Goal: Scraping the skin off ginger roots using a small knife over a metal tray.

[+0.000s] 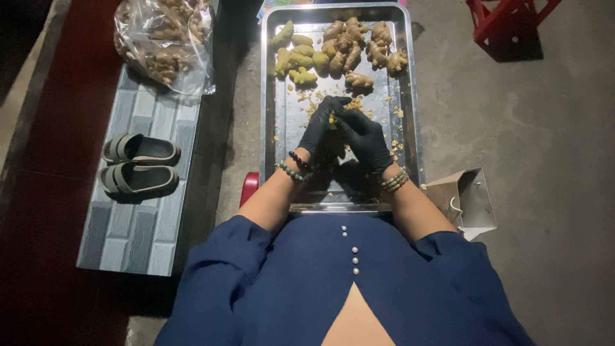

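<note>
**Listener:** Where are your hands, and what is in them?

**Me:** Both wear black gloves and meet over the middle of a steel tray (275, 115) in front of my lap. My left hand (318, 131) is curled around a small piece of ginger (332, 120); only a sliver of yellow shows between the fingers. My right hand (366, 138) is closed against it from the other side, fingertips pressing on the same piece. Whether that hand also holds a scraper or blade I cannot tell; the gloves hide it

**Listener:** How would that piece feel?

**Me:** I judge it light, hard and knobbly, stiff enough not to bend. Where the skin is off it is likely damp and slick against the gloves, so a grip around the thickest lobe seems safest, with the thin knobs left free since they could snap

**Listener:** What lies around your hands?

**Me:** Just beyond my fingertips, scraps of peel (307, 99) are scattered on the tray. Farther out, at the tray's far end, sit two heaps: yellow peeled pieces (296, 56) beyond my left hand, brown unpeeled roots (362, 48) beyond my right. Well off to my left, a clear bag of more ginger (163, 41) rests on a grey tiled step (138, 237), with a pair of grey sandals (138, 163) nearer to me. Beside my right forearm stands a small paper bag (464, 198) on the concrete floor (544, 128)
</note>
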